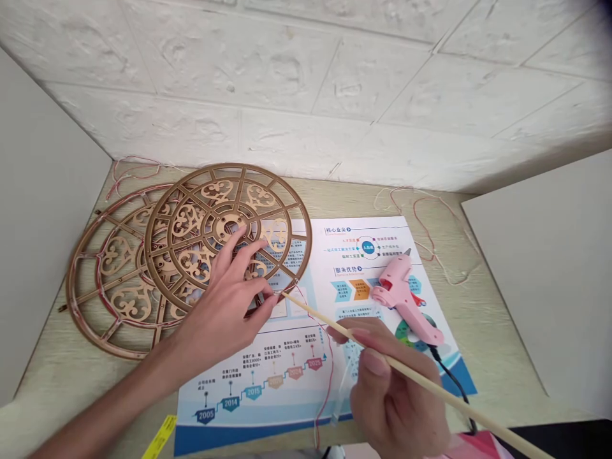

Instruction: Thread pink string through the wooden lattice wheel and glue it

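Observation:
Two laser-cut wooden filigree wheels overlap at the left. The upper wheel (pixel 287 210) lies on the lower wheel (pixel 71 299), and red thread runs along the lower rim. My left hand (pixel 224 306) rests on the upper wheel with its fingers spread, the thumb close to the rim. My right hand (pixel 387 382) grips a long wooden dowel (pixel 335 326) between thumb and fingers. The dowel's far tip reaches the upper wheel's rim beside my left thumb. A pink hot glue gun (pixel 399 287) lies on its side just beyond my right hand.
A printed company poster (pixel 268 408) covers the pale wooden table (pixel 62 376) under the wheels and glue gun. The gun's black cord (pixel 454 376) trails toward the near edge. Loose thread (pixel 421 217) lies at the back. White panels (pixel 306 83) wall the back and sides.

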`<state>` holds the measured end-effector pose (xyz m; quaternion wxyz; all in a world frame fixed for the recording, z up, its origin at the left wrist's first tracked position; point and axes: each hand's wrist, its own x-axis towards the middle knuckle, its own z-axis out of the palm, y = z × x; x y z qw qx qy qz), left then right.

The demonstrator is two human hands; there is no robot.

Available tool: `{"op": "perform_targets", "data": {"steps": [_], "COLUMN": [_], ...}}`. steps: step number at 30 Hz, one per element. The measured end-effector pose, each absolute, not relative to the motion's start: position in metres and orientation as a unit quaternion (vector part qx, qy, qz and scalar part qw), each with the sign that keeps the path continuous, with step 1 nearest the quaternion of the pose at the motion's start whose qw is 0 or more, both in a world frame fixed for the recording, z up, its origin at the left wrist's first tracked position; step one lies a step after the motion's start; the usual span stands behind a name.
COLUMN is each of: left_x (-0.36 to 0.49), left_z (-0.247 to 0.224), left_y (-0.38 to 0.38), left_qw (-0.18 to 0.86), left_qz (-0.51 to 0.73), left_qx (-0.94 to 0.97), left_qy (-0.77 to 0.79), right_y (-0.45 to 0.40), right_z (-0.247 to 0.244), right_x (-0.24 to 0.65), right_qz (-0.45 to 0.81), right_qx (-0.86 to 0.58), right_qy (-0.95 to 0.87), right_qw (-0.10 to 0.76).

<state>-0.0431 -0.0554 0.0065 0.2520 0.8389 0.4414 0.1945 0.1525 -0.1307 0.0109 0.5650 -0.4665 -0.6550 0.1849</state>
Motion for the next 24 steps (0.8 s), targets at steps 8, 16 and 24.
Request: {"op": "perform_targets", "data": {"steps": [8, 16, 24], "left_x": [-0.043, -0.043, -0.043], "left_z": [0.006, 0.003, 0.0], "left_y": [-0.056, -0.056, -0.056], "left_qw": [0.26, 0.259, 0.252], "left_qz": [0.188, 0.188, 0.184], "left_qx": [0.837, 0.837, 0.841], "left_qy": [0.444, 0.444, 0.443], "right_y": [-0.132, -0.132, -0.109], "right_z": [0.004, 0.006, 0.03], "right_x": [0.155, 0.155, 0.147], "right_qz": [0.18, 0.145, 0.094], "right_qx": [-0.477, -0.525, -0.534], "right_qy": [-0.652, -0.66, -0.711], "right_qw": [0.561, 0.517, 0.447]}}
